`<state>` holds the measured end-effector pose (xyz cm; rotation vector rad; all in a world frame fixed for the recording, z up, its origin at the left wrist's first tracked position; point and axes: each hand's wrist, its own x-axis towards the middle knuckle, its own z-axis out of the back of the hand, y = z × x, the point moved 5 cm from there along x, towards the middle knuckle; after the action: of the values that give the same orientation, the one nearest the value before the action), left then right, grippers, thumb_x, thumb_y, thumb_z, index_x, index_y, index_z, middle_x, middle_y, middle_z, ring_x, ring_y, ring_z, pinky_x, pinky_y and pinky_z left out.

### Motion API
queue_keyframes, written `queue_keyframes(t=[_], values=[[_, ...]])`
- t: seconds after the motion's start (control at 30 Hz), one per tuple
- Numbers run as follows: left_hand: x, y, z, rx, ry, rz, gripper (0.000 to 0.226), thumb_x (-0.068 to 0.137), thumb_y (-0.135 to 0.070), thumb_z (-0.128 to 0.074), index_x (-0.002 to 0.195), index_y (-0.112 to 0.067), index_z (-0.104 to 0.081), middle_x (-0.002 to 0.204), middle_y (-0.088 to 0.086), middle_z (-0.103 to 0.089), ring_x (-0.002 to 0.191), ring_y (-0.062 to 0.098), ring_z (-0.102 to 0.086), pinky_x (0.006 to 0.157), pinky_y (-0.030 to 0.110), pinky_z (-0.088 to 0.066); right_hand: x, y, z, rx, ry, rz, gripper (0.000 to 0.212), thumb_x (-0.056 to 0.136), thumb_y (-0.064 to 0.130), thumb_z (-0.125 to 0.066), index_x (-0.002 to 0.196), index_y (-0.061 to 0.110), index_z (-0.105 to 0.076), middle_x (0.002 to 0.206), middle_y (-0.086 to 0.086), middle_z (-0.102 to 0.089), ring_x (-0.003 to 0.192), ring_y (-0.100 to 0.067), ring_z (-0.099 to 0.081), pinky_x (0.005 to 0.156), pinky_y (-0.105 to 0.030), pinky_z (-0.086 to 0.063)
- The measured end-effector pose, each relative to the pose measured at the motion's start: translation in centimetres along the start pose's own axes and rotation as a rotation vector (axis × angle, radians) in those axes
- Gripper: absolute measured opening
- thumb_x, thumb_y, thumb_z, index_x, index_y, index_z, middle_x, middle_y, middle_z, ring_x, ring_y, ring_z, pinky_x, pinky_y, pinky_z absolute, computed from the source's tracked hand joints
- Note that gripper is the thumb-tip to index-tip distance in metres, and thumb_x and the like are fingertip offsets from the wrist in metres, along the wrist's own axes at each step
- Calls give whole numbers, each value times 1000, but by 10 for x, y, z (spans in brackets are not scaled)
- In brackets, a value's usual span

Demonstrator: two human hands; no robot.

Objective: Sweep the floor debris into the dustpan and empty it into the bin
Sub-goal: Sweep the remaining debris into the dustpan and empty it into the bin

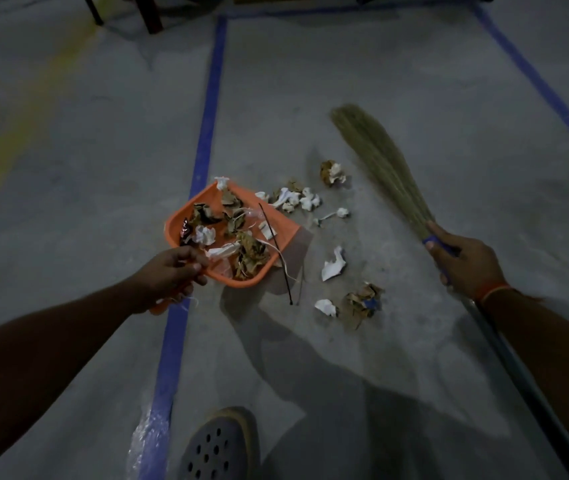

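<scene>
Debris point(334, 268) scattered on floor point(397, 81) just right of orange dustpan point(186, 220), some already inside; left hand point(168, 275) fingers curled round dustpan handle, mouth facing scraps to catch them; right hand point(463, 261) fingers wrapped on broom point(380, 161), bristles far-right of debris, apart, poised to sweep leftward.

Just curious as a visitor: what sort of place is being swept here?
Probably a workshop or hall: bare concrete floor, blue tape lines marking zones, dark furniture legs at the far edge.
</scene>
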<state>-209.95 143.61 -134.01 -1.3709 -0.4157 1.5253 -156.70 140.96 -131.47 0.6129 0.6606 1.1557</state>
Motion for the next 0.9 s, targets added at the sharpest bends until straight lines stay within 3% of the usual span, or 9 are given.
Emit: queue_keyframes(t=[0.07, 0.17, 0.33, 0.47, 0.63, 0.9], values=[[-5, 13, 17, -5, -21, 38, 14, 105, -10, -53, 101, -15, -66, 91, 18, -71, 57, 17, -58, 43, 27, -42, 9, 1, -7, -38, 17, 1, 41, 93, 43, -58, 133, 39, -55, 65, -12, -69, 52, -24, -65, 54, -29, -57], [-14, 37, 41, -39, -45, 112, 11, 106, -8, -52, 105, -10, -63, 89, 19, -68, 55, 16, -53, 44, 25, -38, 16, 2, -17, -59, 43, 11, 40, 95, 40, -56, 135, 35, -54, 61, -16, -67, 51, -25, -62, 52, -22, -49], [-33, 74, 83, -29, -59, 210, 23, 105, -9, -53, 93, -20, -70, 82, 13, -69, 55, 17, -52, 42, 27, -38, 23, -4, -31, -90, 51, -10, 43, 95, 42, -56, 137, 36, -53, 62, -10, -66, 52, -22, -62, 52, -22, -47], [-41, 95, 101, -40, -71, 266, 11, 104, -7, -53, 103, -9, -64, 81, 17, -64, 53, 18, -48, 44, 23, -35, 27, -9, -42, -141, 81, -44, 43, 95, 42, -55, 137, 35, -52, 59, -11, -66, 55, -24, -65, 50, -16, -48], [-31, 98, 104, -20, -50, 299, 10, 104, -5, -51, 111, -1, -58, 79, 17, -64, 50, 15, -49, 40, 22, -36, 32, -12, -66, -175, 198, -49, 44, 95, 35, -57, 138, 31, -52, 55, -10, -62, 46, -23, -58, 47, -25, -46], [8, 78, 119, 44, -21, 319, 10, 104, -3, -50, 109, -4, -59, 82, 20, -65, 49, 16, -50, 39, 21, -37, 43, 7, -90, -319, 314, 88, 43, 95, 42, -55, 137, 44, -48, 52, -5, -64, 46, -21, -62, 51, -29, -52]])
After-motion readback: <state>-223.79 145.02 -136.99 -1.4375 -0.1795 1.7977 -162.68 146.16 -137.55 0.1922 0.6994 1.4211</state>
